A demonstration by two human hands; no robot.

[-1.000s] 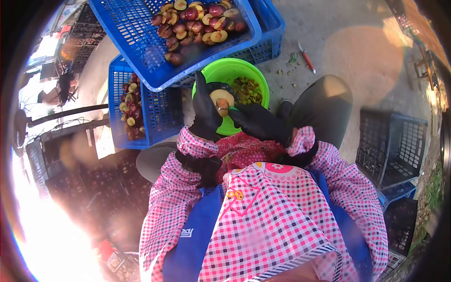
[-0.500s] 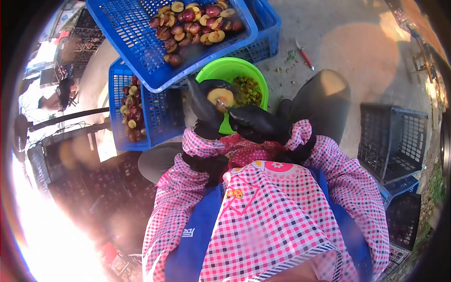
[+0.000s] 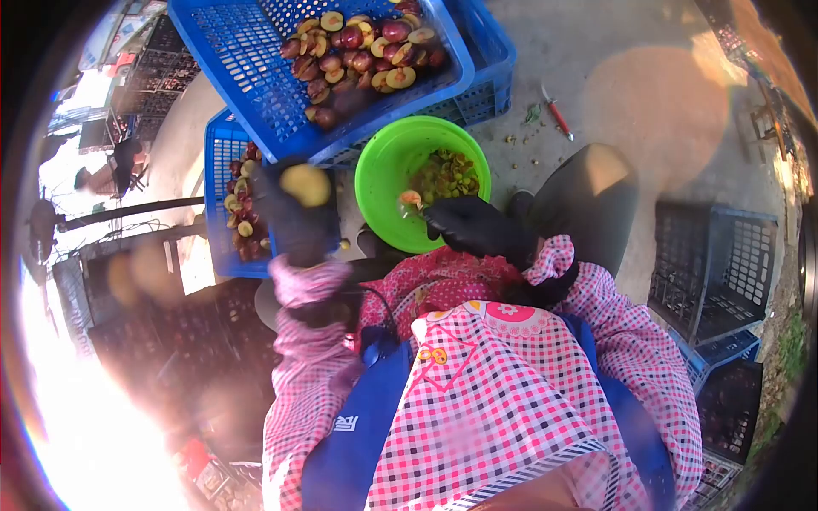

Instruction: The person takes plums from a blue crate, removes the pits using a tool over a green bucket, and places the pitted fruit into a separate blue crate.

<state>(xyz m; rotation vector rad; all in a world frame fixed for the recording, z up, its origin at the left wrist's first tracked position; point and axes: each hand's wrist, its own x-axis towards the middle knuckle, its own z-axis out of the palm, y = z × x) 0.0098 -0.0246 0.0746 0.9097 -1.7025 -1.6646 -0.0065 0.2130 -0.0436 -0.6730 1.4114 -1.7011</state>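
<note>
Gloved in black, my left hand is blurred by motion, with a cut plum half in its grasp, yellow flesh facing up. It hovers beside the lower blue crate of cut plums. My right hand, also in a black glove, is closed around a small metal scoop-like tool whose handle is hidden. An orange-brown bit, perhaps a plum pit, sits at the tool's tip. Below is a bright green bucket with a heap of greenish-brown pits or scraps in it.
Ahead, a tilted blue crate holding cut plums rests over another blue crate. A red-handled knife lies on the concrete floor among small scraps. To the right stand dark plastic crates.
My left hand has moved left from over the bucket, carrying the plum half away from the tool. My right hand stays over the bucket's near rim, with the orange-brown bit on the tool.
</note>
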